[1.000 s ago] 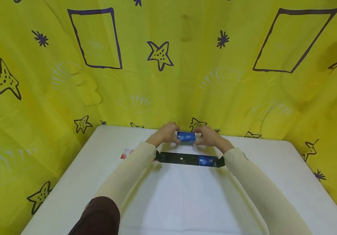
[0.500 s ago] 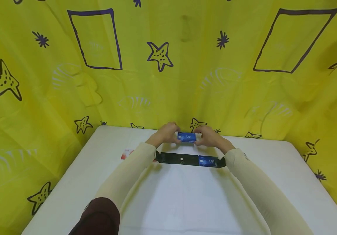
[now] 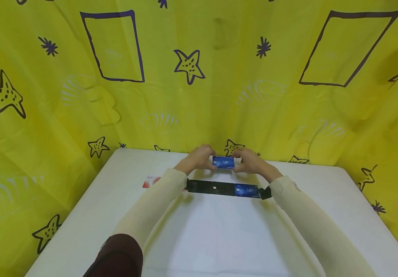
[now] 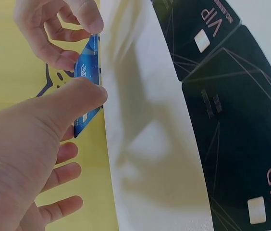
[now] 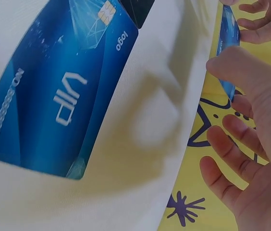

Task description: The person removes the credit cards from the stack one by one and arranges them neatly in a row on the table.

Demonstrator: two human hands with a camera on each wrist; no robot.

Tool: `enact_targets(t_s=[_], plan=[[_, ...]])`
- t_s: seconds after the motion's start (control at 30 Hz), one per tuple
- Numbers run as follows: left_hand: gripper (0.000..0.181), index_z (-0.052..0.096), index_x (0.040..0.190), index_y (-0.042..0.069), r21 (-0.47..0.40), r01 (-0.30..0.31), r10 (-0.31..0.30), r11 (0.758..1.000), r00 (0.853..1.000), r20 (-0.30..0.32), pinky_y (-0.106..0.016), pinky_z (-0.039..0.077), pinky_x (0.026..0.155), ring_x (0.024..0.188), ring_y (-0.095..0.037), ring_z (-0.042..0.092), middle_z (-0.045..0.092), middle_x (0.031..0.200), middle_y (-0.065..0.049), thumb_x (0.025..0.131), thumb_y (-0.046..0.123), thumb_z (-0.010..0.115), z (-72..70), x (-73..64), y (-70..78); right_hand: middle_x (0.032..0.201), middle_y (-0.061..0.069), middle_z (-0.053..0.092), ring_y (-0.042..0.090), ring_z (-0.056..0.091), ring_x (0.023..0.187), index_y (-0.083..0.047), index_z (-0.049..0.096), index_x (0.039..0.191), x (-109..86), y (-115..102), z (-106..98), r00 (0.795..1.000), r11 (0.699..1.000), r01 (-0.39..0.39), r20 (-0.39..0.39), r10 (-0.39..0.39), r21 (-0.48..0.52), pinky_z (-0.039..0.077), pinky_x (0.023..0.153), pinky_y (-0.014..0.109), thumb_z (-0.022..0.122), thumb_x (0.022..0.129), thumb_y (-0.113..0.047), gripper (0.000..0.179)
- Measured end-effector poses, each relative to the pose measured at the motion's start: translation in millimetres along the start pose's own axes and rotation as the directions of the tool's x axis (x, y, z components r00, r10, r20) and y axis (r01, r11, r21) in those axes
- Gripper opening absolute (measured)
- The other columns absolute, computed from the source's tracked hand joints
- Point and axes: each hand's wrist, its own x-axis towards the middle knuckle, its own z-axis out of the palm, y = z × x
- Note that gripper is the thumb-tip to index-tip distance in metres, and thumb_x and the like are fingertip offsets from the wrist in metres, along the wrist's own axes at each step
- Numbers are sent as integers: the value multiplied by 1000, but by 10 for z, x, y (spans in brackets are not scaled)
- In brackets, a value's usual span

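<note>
A blue VIP card (image 3: 223, 162) is held up over the table's far part, facing the head camera. My left hand (image 3: 198, 157) pinches its left end, thumb in front. At the other end, my right hand (image 3: 251, 161) pinches the card between thumb and forefinger. In the left wrist view the held card (image 4: 88, 77) is seen nearly edge-on, and the left hand's other fingers hang loosely apart. Nearer than the hands, a row lies on the table: a black card (image 3: 200, 186), a black VIP card (image 3: 223, 188) and a second blue VIP card (image 3: 246, 190).
A white and red card (image 3: 149, 181) lies left of the row, partly hidden by the left sleeve. The white table (image 3: 219, 238) ends at the back against a yellow cloth (image 3: 216, 104) with starfish drawings. Dark wrist mounts (image 3: 265, 193) overlap the row's ends in the head view.
Both hands have shifted slightly to the right with the blue card between them. The cards in the row have not moved.
</note>
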Motion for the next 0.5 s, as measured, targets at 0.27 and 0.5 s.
enact_targets(t_s=[0.27,0.5], plan=[[52,72,124,5,45,-50,51,998,999,-21,-36,49,98,105,-22,57,66,120,-10,85,37,84,24,35,94,127,22,62,37,63,106,2,64,131,-97,74,-34,1000,1000,-19,-3,19,10,56,89,48,81,87,-20,52],[51,74,122,5,51,-86,88,995,995,-46,-34,50,95,101,-20,58,67,115,-8,84,38,85,53,64,193,122,21,62,36,62,103,3,65,129,-218,143,-93,1000,1000,1,-22,-2,-4,56,89,48,81,87,-18,49]])
